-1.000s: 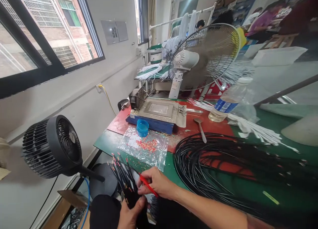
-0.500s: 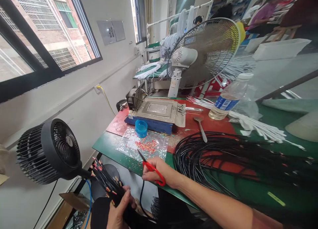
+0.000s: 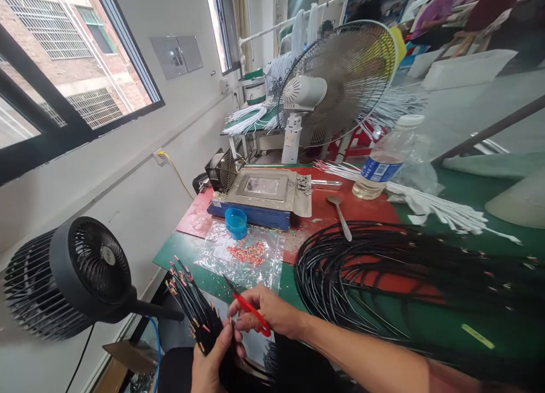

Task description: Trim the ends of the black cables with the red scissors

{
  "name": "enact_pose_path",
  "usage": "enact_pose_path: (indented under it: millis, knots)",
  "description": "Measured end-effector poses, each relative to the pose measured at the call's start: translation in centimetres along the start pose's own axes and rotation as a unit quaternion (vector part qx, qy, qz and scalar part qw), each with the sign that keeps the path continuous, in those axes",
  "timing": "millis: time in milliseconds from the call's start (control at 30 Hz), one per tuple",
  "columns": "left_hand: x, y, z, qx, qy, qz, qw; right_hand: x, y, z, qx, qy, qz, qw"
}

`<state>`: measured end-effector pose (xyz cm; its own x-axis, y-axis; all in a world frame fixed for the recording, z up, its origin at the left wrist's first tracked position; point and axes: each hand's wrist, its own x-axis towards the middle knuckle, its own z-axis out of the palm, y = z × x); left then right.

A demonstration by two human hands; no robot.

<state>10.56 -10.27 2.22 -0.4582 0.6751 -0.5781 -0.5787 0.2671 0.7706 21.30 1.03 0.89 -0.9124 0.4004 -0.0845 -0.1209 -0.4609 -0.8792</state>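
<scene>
Low in front of me, my left hand (image 3: 215, 350) is closed round a bundle of black cables (image 3: 193, 305). Their cut ends fan upward, showing small red and pale wire tips. My right hand (image 3: 270, 310) grips scissors (image 3: 252, 309) by their red handle, the dark blades pointing up and left. Its thumb and fingertips meet my left thumb beside the bundle; what they pinch between them is too small to make out. Just beyond, a clear plastic bag (image 3: 215, 260) lies on the table with red and yellowish scraps (image 3: 248, 251) scattered on it.
A blue device with a metal top (image 3: 251, 214) stands behind a blue cup (image 3: 235, 222). Black cable coils (image 3: 323, 268), a spoon (image 3: 342, 220) and a bottle (image 3: 377, 171) occupy the right side. Fans stand at left (image 3: 91, 274) and behind the table (image 3: 304, 92).
My right hand has come down and left to my left hand, still with the scissors. The cable bundle has risen slightly and turned more upright. The view has shifted a little.
</scene>
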Motion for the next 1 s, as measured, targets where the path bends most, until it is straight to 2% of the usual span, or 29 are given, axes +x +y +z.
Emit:
enact_pose_path:
  millis: [67,167,267,333,400,500,567,667,800,1000]
  knots:
    - [0.2,-0.1,-0.4,0.035,-0.032,-0.007,0.999,0.0,0.3,0.0,-0.035,0.000,-0.019,0.999]
    - [0.5,-0.6,-0.9,0.071,-0.063,-0.014,0.995,0.0,0.9,0.1,-0.071,0.040,-0.022,0.996]
    - [0.7,-0.9,-1.2,0.036,-0.005,0.002,0.999,0.0,1.2,0.3,-0.081,0.049,0.013,0.995]
    - [0.6,-0.9,-1.4,-0.008,0.056,0.010,0.998,-0.1,1.0,0.4,-0.158,0.029,0.015,0.987]
    - [0.6,-0.8,-1.7,-0.038,0.093,0.024,0.995,-0.2,0.5,0.4,-0.277,0.000,0.008,0.961]
    - [0.4,-0.5,-2.3,-0.041,0.112,0.066,0.991,-0.5,-0.2,0.5,-0.435,-0.026,0.036,0.899]
    - [0.3,-0.4,-2.4,-0.035,0.125,0.084,0.988,-0.6,-0.3,0.6,-0.492,-0.030,0.058,0.868]
    - [0.2,-0.3,-2.2,-0.028,0.125,0.093,0.987,-0.6,-0.1,0.8,-0.529,-0.041,0.059,0.845]
    - [0.1,-0.4,-1.8,-0.026,0.126,0.091,0.988,-0.6,0.0,0.9,-0.534,-0.040,0.058,0.843]
    - [0.1,-0.6,-1.7,-0.022,0.142,0.078,0.987,-0.7,-0.2,0.9,-0.484,-0.043,0.062,0.872]
